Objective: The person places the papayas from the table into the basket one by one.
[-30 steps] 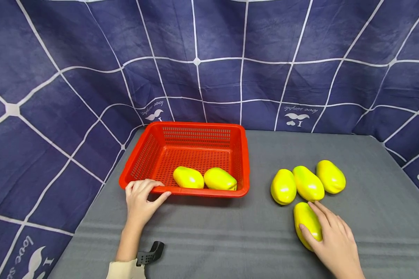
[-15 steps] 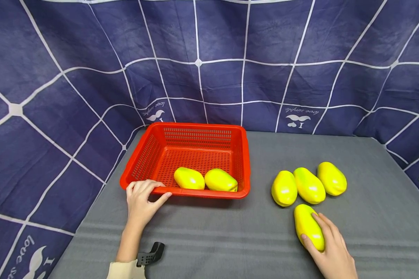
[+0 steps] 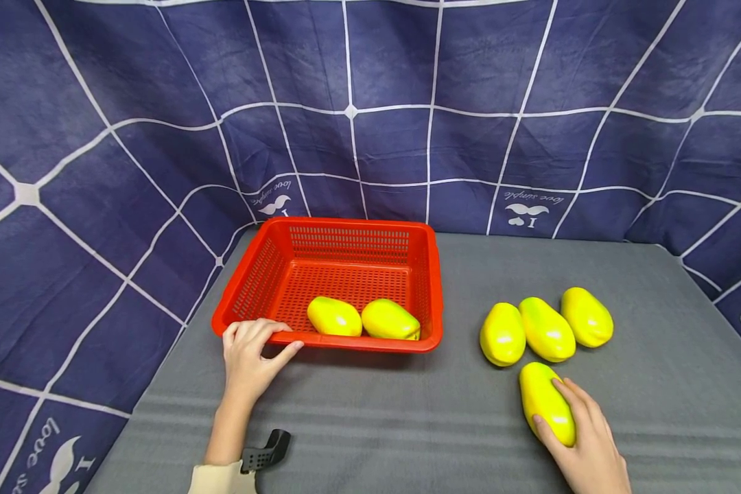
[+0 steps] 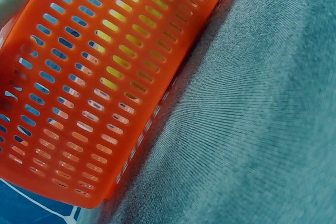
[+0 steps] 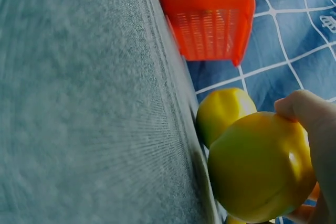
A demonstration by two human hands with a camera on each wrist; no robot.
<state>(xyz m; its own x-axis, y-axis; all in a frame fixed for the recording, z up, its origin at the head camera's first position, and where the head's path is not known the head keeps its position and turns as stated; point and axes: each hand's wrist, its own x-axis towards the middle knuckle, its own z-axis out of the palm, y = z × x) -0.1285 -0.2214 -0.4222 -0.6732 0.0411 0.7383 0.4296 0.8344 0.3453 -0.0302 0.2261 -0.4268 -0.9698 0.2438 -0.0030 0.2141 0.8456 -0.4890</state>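
Note:
My left hand [image 3: 247,357] grips the near rim of a red plastic basket [image 3: 358,340] at its left corner, fingers over the edge and thumb along the front. Two yellow-green papayas [image 3: 390,319] lie inside against the near wall. On the right, my right hand [image 3: 586,439] holds another papaya [image 3: 545,401], thumb on its near left side and fingers over its right side. In the right wrist view this papaya [image 5: 260,169] fills the grasp, with a second papaya [image 5: 223,111] behind it. The palm side of the hold is hidden.
Just beyond the held fruit, a loose group of papayas [image 3: 546,329] rests on the grey cloth [image 3: 407,418]. A blue curtain with white lines [image 3: 389,144] stands behind and to the left. A black strap piece [image 3: 267,451] sticks out at the left wrist.
My right hand has slid slightly down and left on the papaya and closed around it; the papaya has shifted very little. The left hand and basket stay put.

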